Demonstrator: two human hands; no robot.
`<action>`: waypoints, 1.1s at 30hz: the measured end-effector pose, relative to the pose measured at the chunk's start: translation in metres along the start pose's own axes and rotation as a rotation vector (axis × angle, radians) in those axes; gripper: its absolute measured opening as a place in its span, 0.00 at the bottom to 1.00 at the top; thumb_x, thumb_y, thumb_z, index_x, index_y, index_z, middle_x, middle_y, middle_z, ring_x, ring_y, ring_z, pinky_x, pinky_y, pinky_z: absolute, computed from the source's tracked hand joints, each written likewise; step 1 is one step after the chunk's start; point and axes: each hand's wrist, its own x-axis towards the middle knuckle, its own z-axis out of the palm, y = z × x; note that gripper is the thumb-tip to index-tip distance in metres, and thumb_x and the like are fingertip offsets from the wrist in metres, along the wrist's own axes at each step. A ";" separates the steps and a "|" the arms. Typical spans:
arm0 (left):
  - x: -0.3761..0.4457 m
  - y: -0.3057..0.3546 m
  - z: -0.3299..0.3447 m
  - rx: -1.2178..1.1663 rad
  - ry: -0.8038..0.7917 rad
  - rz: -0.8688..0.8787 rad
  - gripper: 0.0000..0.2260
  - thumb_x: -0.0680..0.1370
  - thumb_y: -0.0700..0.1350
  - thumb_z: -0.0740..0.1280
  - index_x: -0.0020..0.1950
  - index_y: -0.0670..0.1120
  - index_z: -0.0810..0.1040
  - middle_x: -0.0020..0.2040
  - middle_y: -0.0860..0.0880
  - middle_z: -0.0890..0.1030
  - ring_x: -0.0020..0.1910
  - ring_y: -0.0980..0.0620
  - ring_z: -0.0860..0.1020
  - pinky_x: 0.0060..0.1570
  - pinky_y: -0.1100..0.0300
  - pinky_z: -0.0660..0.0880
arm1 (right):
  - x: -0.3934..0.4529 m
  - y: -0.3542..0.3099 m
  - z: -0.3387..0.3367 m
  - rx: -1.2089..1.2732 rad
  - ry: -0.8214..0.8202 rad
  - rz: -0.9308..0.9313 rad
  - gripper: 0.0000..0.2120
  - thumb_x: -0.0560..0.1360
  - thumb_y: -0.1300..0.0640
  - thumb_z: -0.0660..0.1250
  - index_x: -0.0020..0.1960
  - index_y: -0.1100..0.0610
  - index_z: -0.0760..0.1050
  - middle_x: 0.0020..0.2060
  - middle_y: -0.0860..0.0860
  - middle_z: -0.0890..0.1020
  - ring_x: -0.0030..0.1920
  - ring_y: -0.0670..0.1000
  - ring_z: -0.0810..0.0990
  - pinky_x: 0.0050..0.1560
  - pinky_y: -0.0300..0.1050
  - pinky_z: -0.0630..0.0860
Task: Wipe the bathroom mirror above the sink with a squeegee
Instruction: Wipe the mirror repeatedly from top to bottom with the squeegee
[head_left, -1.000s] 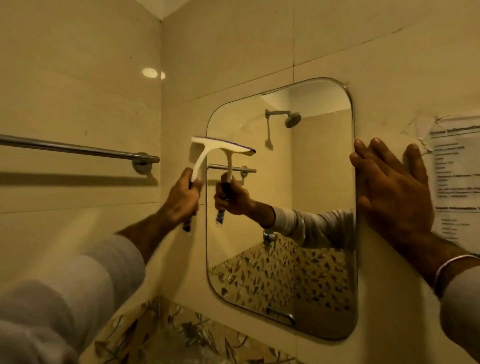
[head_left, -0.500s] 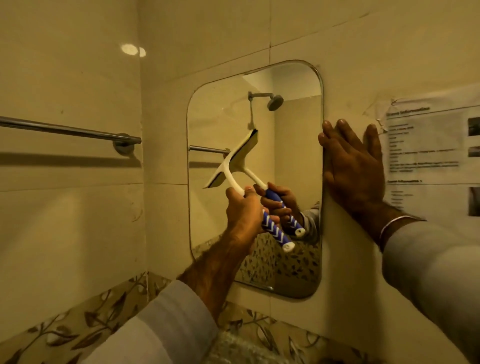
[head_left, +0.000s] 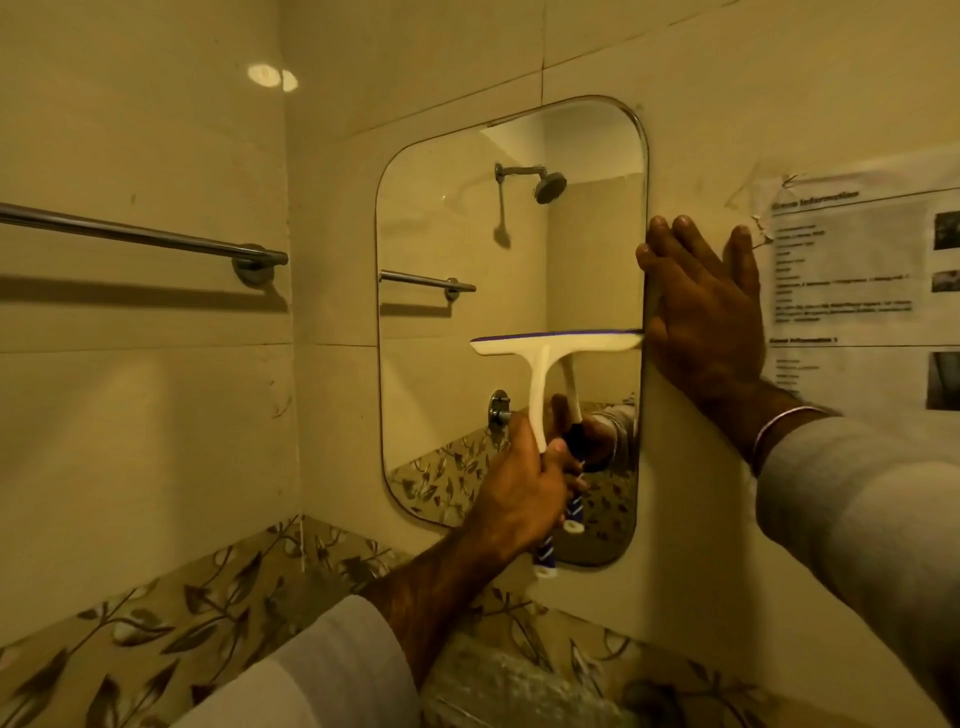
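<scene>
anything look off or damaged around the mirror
The paper notice taped right of the mirror looks shabby: its top left corner is creased and the tape there is wrinkled and lifting. The mirror itself shows no crack, and the squeegee blade sits level.

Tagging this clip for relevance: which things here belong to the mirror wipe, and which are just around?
Job: squeegee, mirror, left hand gripping the handle, right hand flat on the wall.
Around: towel bar, taped paper.

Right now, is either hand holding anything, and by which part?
The left hand holds the squeegee by its blue-and-white handle, blade level against the mirror. The right hand holds nothing; it lies flat on the wall at the mirror's edge.
</scene>
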 end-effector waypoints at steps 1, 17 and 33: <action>-0.001 -0.009 -0.007 0.094 -0.016 0.005 0.13 0.83 0.50 0.56 0.66 0.51 0.60 0.49 0.49 0.82 0.38 0.54 0.83 0.34 0.58 0.81 | 0.000 0.001 0.000 -0.002 0.003 0.002 0.29 0.74 0.54 0.53 0.73 0.61 0.72 0.76 0.58 0.69 0.79 0.59 0.62 0.78 0.63 0.44; 0.035 -0.037 -0.167 1.032 -0.377 0.280 0.33 0.80 0.53 0.61 0.78 0.57 0.45 0.47 0.62 0.67 0.34 0.66 0.67 0.35 0.72 0.61 | 0.000 0.002 0.004 0.001 0.014 0.018 0.28 0.74 0.58 0.57 0.74 0.61 0.70 0.76 0.57 0.68 0.79 0.58 0.60 0.79 0.61 0.42; 0.012 -0.142 -0.226 0.767 -0.085 -0.238 0.08 0.83 0.49 0.57 0.59 0.49 0.60 0.39 0.46 0.77 0.30 0.52 0.76 0.26 0.60 0.73 | -0.001 0.005 0.010 -0.039 0.050 -0.011 0.27 0.75 0.58 0.59 0.74 0.60 0.69 0.76 0.56 0.68 0.79 0.58 0.60 0.79 0.63 0.43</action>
